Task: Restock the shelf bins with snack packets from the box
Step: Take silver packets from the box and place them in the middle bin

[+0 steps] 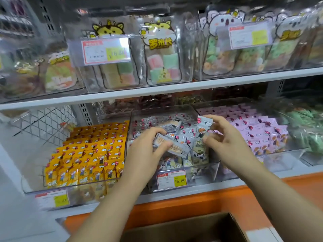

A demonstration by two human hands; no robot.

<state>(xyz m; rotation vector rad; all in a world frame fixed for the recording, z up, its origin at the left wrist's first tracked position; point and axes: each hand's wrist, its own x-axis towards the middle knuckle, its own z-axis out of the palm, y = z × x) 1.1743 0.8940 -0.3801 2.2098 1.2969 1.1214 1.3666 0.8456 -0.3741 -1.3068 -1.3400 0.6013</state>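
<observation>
Left hand: I see it reaching over the middle bin, fingers curled round a flat grey packet.
Right hand: it is raised just to the right, fingers pinching an upright grey packet.
Packets: grey, cartoon-printed, lying jumbled in that bin.
Box: brown cardboard, near edge.

We see bright, even light, glare on the clear upper bins, motion blur throughout and wide-angle bending at the edges.

white shelf, clear bins w/ snack pkts
</observation>
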